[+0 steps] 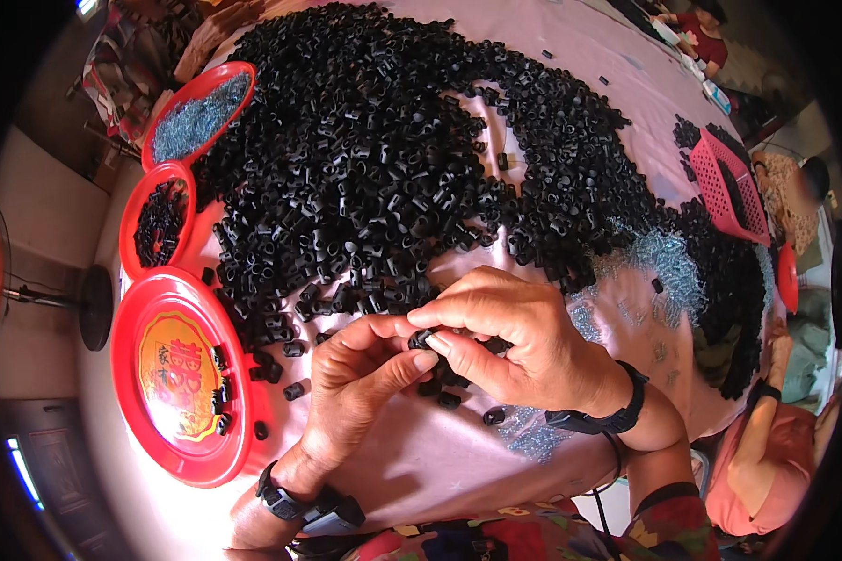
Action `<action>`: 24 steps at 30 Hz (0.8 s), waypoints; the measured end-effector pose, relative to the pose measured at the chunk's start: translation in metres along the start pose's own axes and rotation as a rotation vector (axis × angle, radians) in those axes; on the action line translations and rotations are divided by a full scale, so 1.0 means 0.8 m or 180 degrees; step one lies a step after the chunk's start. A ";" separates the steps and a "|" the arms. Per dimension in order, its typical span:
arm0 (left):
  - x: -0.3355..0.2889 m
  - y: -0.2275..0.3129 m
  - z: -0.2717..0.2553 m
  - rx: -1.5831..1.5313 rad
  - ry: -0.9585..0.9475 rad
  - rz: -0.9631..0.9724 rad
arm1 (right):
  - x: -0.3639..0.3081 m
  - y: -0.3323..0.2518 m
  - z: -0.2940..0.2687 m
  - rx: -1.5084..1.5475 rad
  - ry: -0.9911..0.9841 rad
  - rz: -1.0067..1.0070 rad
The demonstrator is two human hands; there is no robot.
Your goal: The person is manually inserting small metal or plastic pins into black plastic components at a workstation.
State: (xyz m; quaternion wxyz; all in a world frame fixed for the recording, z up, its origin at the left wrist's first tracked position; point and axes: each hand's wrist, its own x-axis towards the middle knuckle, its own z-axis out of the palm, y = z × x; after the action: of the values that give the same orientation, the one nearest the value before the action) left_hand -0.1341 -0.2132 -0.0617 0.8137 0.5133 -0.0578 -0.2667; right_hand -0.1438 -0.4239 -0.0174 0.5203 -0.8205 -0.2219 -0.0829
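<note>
- Pink cloth (384, 472) covers the worktop (571, 33), and a broad heap (346, 168) of small black parts spreads over its middle and far side.
- Just off the near edge of the heap, a black piece (419, 338) sits between the fingertips of both hands, lifted off the cloth; its exact form is hidden by the fingers.
- Left grip (357, 376): closed, thumb and forefinger pinching the piece from the left.
- Right grip (533, 346): closed too, thumb and forefinger meeting on the same piece from the right, the back of the hand uppermost.
- Both wrists, nearer the person than the heap, wear black bands (608, 402).
- Left of the heap stand three red plates in a row. The near plate (124, 393) has a yellow printed centre and several black parts along its right side; the middle plate (129, 229) holds dark parts; the far plate (241, 66) is filled with bluish bits.
- Right of the heap lie more bluish bits (669, 266), then a pink basket (716, 178) with black parts around it.
- Near side of the heap: a few stray parts (294, 391) on the cloth, and a small scatter of bluish bits beside the right wrist.
- Well right of the heap, a person (767, 458) in an orange-pink top sits by the worktop; another, in dark red, is farther off.
</note>
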 end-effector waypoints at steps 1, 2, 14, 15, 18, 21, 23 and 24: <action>0.000 0.000 0.001 -0.0007 0.0000 0.0000 | 0.000 0.004 0.000 -0.0092 0.0086 -0.0117; -0.001 0.001 0.001 0.0079 0.0010 -0.0015 | 0.001 0.007 0.001 -0.0176 0.0169 -0.0237; -0.004 0.007 0.001 0.0036 0.0035 -0.0101 | -0.003 0.006 -0.001 -0.0352 0.0153 -0.0141; -0.004 0.007 0.001 0.0022 0.0041 -0.0080 | -0.002 0.007 0.000 -0.0353 0.0151 -0.0140; -0.003 0.008 0.001 0.0066 0.0011 -0.0044 | -0.002 0.009 0.002 -0.0498 0.0278 -0.0399; -0.005 0.006 0.000 0.0191 0.0045 0.0016 | -0.002 0.007 0.002 -0.0524 0.0268 -0.0431; -0.006 0.007 0.000 0.0262 0.0032 0.0049 | -0.001 0.005 0.002 -0.0576 0.0227 -0.0473; -0.007 0.008 0.000 0.0332 0.0018 0.0083 | -0.001 0.005 0.001 -0.0578 0.0227 -0.0470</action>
State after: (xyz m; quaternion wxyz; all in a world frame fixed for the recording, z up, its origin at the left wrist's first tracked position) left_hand -0.1365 -0.2082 -0.0553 0.7893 0.5550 -0.0761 -0.2512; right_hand -0.1430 -0.4249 -0.0215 0.4439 -0.8422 -0.2546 -0.1699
